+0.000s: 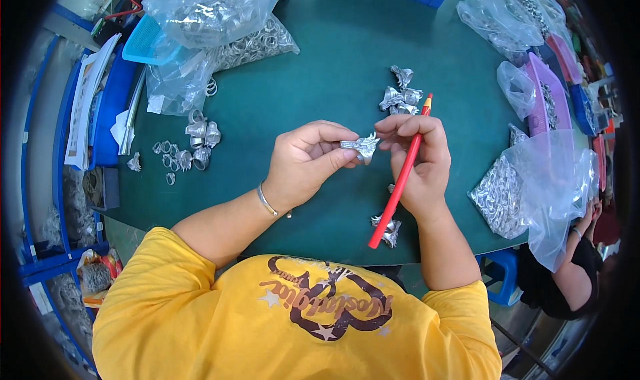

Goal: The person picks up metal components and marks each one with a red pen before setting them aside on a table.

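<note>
The bare left hand [303,160], a thin silver-coloured open bangle [265,200] at its wrist, pinches a jagged-topped silvery metal ring [361,146] between thumb and fingers. The bare right hand [427,163] holds a long red pencil [402,175] aslant, its pale tip upward, with fingertips just beside the ring. Below them spreads a dark green tabletop [333,67]. Loose silvery metal rings [198,140] lie to the left, near a clear plastic bag of silvery rings [260,47].
</note>
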Action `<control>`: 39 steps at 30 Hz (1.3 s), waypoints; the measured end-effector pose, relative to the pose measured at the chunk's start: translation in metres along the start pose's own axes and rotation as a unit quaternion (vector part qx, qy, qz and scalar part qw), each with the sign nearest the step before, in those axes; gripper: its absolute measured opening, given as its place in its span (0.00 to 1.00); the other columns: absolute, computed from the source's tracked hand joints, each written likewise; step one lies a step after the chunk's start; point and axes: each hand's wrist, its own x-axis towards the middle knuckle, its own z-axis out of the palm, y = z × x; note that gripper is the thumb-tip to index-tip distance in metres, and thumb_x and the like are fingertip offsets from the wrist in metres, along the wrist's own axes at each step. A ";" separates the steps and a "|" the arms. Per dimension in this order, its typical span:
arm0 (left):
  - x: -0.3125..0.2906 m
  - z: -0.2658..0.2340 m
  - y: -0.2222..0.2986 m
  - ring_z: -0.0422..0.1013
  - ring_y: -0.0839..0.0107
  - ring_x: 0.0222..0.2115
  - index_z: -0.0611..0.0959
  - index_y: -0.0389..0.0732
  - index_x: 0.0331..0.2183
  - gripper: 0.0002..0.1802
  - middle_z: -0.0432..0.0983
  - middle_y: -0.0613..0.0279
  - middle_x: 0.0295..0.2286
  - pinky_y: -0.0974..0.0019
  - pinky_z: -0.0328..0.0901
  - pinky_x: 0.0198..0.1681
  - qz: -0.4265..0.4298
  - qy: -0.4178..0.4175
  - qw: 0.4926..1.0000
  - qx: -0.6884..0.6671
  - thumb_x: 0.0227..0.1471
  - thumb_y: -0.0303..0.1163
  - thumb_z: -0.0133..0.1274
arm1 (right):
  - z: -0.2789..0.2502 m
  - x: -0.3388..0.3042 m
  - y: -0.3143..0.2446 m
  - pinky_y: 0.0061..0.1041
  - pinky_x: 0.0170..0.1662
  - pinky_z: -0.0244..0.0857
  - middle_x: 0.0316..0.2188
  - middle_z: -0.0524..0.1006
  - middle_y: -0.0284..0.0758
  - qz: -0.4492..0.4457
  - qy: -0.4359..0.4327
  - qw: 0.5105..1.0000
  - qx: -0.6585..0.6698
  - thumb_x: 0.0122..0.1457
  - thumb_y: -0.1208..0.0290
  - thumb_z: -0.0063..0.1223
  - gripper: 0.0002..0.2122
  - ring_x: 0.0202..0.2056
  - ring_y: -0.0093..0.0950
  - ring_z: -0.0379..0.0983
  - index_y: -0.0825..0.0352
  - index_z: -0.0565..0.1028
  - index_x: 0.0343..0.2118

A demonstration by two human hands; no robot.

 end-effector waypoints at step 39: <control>0.002 -0.003 -0.005 0.72 0.76 0.35 0.74 0.36 0.37 0.16 0.75 0.59 0.36 0.74 0.68 0.37 -0.031 0.007 0.993 -0.110 0.43 0.18 0.59 | 0.005 0.000 -0.001 0.20 0.38 0.66 0.42 0.72 0.42 0.028 -0.035 0.993 0.109 0.45 0.84 0.62 0.19 0.36 0.24 0.71 0.66 0.63 0.36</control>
